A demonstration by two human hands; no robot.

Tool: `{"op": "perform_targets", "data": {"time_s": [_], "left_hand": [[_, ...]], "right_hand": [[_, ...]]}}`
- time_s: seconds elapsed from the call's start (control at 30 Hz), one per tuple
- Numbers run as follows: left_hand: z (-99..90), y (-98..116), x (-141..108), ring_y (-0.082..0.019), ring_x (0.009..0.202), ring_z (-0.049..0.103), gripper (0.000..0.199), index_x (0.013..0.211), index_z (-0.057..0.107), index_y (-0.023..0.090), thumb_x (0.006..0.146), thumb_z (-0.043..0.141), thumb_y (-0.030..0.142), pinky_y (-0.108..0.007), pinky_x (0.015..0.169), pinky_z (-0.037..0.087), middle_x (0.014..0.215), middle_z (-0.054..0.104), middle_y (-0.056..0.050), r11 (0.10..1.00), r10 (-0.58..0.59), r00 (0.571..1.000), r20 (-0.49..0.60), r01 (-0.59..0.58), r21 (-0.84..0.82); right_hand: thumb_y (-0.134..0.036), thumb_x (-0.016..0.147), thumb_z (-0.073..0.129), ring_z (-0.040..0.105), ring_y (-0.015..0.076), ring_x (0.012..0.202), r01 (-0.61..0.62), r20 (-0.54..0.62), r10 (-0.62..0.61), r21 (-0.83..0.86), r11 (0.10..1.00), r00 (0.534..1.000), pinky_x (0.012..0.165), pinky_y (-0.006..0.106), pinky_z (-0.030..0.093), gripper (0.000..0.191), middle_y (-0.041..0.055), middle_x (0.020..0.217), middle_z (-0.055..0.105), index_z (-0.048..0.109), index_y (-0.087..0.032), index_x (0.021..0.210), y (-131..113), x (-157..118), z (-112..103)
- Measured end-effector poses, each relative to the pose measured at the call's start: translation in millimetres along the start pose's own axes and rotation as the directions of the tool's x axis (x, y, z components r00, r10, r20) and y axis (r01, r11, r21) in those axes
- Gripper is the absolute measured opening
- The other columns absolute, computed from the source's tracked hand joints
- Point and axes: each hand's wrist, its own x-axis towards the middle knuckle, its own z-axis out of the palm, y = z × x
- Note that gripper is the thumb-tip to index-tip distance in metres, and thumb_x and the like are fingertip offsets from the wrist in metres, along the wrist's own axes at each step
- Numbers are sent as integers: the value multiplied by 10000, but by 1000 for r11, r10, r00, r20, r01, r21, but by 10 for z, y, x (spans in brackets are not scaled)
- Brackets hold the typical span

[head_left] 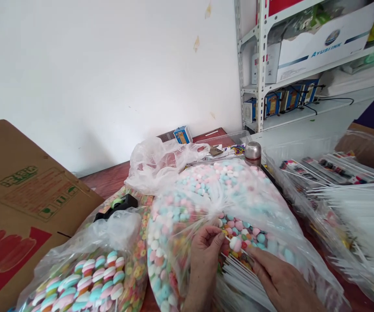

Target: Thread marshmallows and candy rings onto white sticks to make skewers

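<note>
My left hand (206, 253) is closed in a pinch near the tip of a white stick; what lies between its fingertips, if anything, is hidden. Threaded on that stick is a pink-and-white marshmallow (235, 244), with a red candy (244, 245) beside it. Thumb and fingers of my right hand (273, 271) grip the stick on the other side of the candies. Below the hands lies a bundle of white sticks (239, 277). Both hands are over the opening of a large clear bag (170, 216) of pastel marshmallows and colourful gummy rings.
Finished-looking marshmallow skewers (89, 281) lie on another bag at left, near a black tape dispenser (118, 206). A cardboard box (27, 186) stands far left. On the right is a clear plastic bin (281, 190) with white sticks (356, 212). A metal flask (253, 151) stands behind.
</note>
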Motion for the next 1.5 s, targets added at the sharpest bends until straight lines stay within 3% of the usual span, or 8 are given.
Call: {"op": "perform_targets", "data": {"time_s": [0.33, 0.57, 0.8, 1.0, 1.1, 1.2, 1.33, 1.5], "left_hand": [[-16, -10, -28, -200, 847, 660, 50, 773, 734, 199, 784, 709, 240, -296, 778, 519, 871, 718, -40, 913, 286, 948, 136, -313, 263], [-82, 35, 44, -210, 796, 679, 267, 1079, 716, 225, 920, 556, 369, -342, 741, 551, 856, 724, -42, 970, 142, 981, 130, -164, 178], [14, -84, 126, -284, 1010, 605, 267, 994, 725, 220, 886, 540, 61, -433, 868, 481, 1047, 703, -80, 194, 402, 825, 398, -501, 843], [102, -227, 184, -281, 1003, 590, 97, 947, 701, 262, 882, 662, 202, -435, 849, 450, 1014, 696, -28, 1, 354, 786, 507, -543, 840], [106, -229, 199, -272, 1011, 593, 108, 880, 690, 227, 906, 610, 160, -429, 872, 446, 1010, 700, -41, 101, 394, 790, 471, -546, 831], [112, -163, 175, -227, 955, 624, 194, 886, 688, 201, 936, 517, 123, -371, 861, 468, 982, 710, -58, 412, 430, 844, 321, -500, 762], [145, -21, 119, -195, 767, 647, 167, 896, 710, 202, 923, 551, 247, -303, 717, 490, 836, 728, -32, 783, 255, 958, 134, -286, 552], [188, -16, 80, -164, 600, 598, 192, 836, 725, 170, 850, 644, 344, -251, 560, 448, 662, 680, -12, 946, 47, 994, 97, -75, 315]], "right_hand": [[-259, 958, 329, 667, 256, 1084, 1, -29, 1, 77, 997, 1000, 883, 348, 511, 349, 83, 1147, 725, 677, -243, 986, -77, 63, 12], [-425, 966, 330, 677, 253, 857, -88, -122, 109, 168, 982, 986, 746, 329, 488, 380, 77, 913, 739, 651, -236, 890, -34, 59, -39], [-302, 960, 317, 657, 266, 839, -159, -83, 151, -93, 983, 985, 741, 366, 419, 319, 74, 899, 709, 608, -244, 842, 148, 100, 7], [-284, 977, 308, 659, 256, 869, -162, -61, 154, -158, 974, 986, 778, 366, 414, 317, 70, 934, 706, 607, -243, 882, 222, 104, 34], [-290, 977, 303, 662, 259, 859, -163, -65, 155, -153, 975, 986, 764, 368, 419, 326, 73, 918, 704, 611, -239, 884, 223, 92, 26], [-302, 971, 304, 665, 257, 829, -159, -69, 151, -131, 979, 986, 729, 366, 424, 325, 65, 905, 706, 609, -244, 875, 209, 73, 27], [-313, 965, 288, 671, 259, 859, -137, -69, 132, -74, 988, 989, 721, 369, 440, 350, 74, 931, 718, 619, -248, 873, 147, 52, 23], [-302, 947, 314, 682, 248, 828, -97, -146, 89, -46, 994, 985, 700, 360, 461, 350, 75, 924, 741, 655, -251, 885, 88, 54, 19]]}}
